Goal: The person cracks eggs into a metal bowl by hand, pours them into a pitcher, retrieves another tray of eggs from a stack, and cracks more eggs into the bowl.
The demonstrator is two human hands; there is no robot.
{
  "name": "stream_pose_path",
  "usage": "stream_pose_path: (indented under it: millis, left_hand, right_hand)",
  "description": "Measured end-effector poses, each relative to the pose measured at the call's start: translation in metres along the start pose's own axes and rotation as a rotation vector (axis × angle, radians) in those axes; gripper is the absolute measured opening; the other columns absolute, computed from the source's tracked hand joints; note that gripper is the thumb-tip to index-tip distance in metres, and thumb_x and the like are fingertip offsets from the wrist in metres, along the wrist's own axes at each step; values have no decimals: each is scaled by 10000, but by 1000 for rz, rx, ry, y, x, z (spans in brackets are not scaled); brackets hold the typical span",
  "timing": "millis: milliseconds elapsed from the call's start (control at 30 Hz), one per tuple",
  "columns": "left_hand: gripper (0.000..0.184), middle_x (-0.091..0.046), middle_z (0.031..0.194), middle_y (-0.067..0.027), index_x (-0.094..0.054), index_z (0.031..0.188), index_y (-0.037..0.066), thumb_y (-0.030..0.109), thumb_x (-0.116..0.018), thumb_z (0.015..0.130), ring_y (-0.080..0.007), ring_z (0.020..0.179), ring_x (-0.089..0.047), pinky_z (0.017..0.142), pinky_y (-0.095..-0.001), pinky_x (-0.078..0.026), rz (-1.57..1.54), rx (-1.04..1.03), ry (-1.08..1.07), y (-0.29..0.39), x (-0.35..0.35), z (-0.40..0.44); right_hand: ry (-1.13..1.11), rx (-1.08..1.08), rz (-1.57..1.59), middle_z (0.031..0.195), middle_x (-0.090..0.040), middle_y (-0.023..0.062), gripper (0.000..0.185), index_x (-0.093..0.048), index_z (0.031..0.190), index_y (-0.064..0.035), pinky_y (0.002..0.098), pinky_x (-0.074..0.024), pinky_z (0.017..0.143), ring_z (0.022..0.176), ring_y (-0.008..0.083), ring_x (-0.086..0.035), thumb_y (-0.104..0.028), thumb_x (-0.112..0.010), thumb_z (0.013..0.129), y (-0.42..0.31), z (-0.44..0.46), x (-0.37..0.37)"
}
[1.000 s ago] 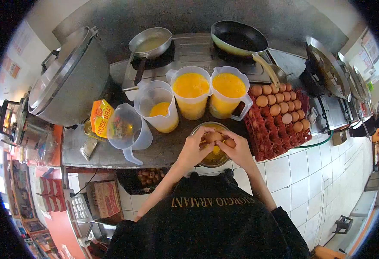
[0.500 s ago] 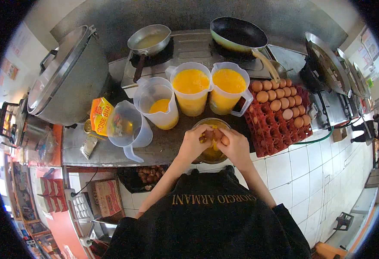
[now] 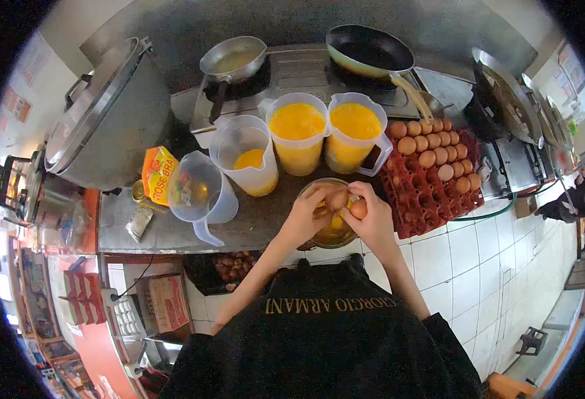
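Over a bowl [image 3: 326,245] with egg in it, my left hand [image 3: 308,216] is closed on a brown eggshell half [image 3: 337,200]. My right hand [image 3: 375,218] grips the other shell part [image 3: 358,209], held just to the right. Yellow egg [image 3: 336,223] shows below the shells. Two jugs full of yellow liquid, a left one [image 3: 297,123] and a right one [image 3: 355,123], stand behind the bowl. Another jug [image 3: 244,139] is partly filled, and a fourth jug [image 3: 202,189] lies nearest the left side. The red egg tray [image 3: 415,209] with several brown eggs sits to the right.
A stove [image 3: 299,73] at the back carries a small pan [image 3: 232,60] and a frying pan [image 3: 370,50], its handle reaching over the eggs. A large pot [image 3: 123,113] stands left, near a yellow-orange packet [image 3: 158,174]. Below the counter, a black bag [image 3: 202,274] holds shells.
My hands have drawn slightly apart, my right hand moving right. The egg is now split into two shell parts, one in each hand. The whole view has shifted slightly.
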State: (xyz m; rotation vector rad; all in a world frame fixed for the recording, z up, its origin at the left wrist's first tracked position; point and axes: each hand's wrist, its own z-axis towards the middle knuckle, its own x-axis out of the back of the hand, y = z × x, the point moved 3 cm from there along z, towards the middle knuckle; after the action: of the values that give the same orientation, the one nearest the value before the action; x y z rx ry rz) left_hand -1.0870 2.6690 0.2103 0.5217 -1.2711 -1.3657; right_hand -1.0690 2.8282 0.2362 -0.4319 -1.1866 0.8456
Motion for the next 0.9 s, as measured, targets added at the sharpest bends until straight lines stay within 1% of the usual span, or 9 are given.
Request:
stream_pose_path:
  millis: [167,300,367,533,700,800,833,867,900]
  left_hand:
    - [479,-504,1238,-88,-462,1254,38,-59,-571,798,-217,1121,-527,944,-340,-458,-405,287,100,-21,-4,-16]
    - [504,-509,1233,-88,-427,1290,71,29,-613,823,-201,1124,-523,928,-326,-455,-989,531,273,-12,13,-43]
    - [486,-508,1232,-97,-428,1290,65,29,-593,834,-208,1120,-525,926,-320,-454,-937,574,362,-15,30,-70]
    - [503,-517,1200,-111,-407,1313,58,40,-581,841,-215,1062,-547,895,-326,-465,-633,614,549,-13,80,-165]
    - [508,-524,1186,-109,-408,1318,60,43,-594,846,-220,1050,-550,898,-327,-460,-477,790,669,-71,101,-286]
    - [472,-500,1225,-109,-408,1323,76,115,-579,884,-226,1106,-516,923,-353,-443,-359,857,810,-108,94,-332]
    - [464,-486,1251,-112,-399,1332,81,134,-562,901,-226,1129,-501,931,-363,-437,-330,853,894,-101,86,-320]
    - [446,-492,1240,-113,-405,1323,77,144,-549,906,-226,1124,-504,928,-363,-438,-286,869,876,-113,88,-320]
    - [428,-499,1229,-114,-411,1314,72,153,-536,912,-227,1118,-507,925,-364,-439,-240,897,809,-120,88,-316]
  right_hand:
    - [102,-26,195,982,-641,121,355,-564,1067,-34,326,-494,795,905,238,-641,-130,-687,748,-1,-4,25]
    - [230,-104,-60,879,-651,133,297,-606,1013,-67,332,-492,746,831,255,-644,-155,-703,747,39,-8,75]
    - [435,-72,-274,806,-645,104,232,-626,959,-32,304,-484,708,759,226,-634,-120,-700,758,64,-9,113]
    - [444,-504,-673,811,-651,141,352,-618,1035,-78,393,-500,690,775,342,-624,-249,-712,742,132,-31,178]
    - [290,-604,-837,1034,-635,163,614,-460,1296,-125,423,-504,774,915,341,-614,-315,-690,760,165,-35,187]
    - [502,-407,-955,897,-647,172,564,-511,1204,-96,436,-496,719,861,360,-613,-310,-723,727,185,-35,181]
    - [368,-366,-799,941,-636,182,578,-520,1157,-74,444,-496,731,880,362,-609,-348,-744,699,191,-32,183]
    - [309,-656,-738,931,-634,183,547,-539,1089,-59,452,-493,739,879,370,-608,-368,-746,689,188,-27,184]
    - [357,-618,-850,886,-640,183,498,-553,1057,-65,460,-494,733,853,367,-618,-344,-745,692,185,-28,182]
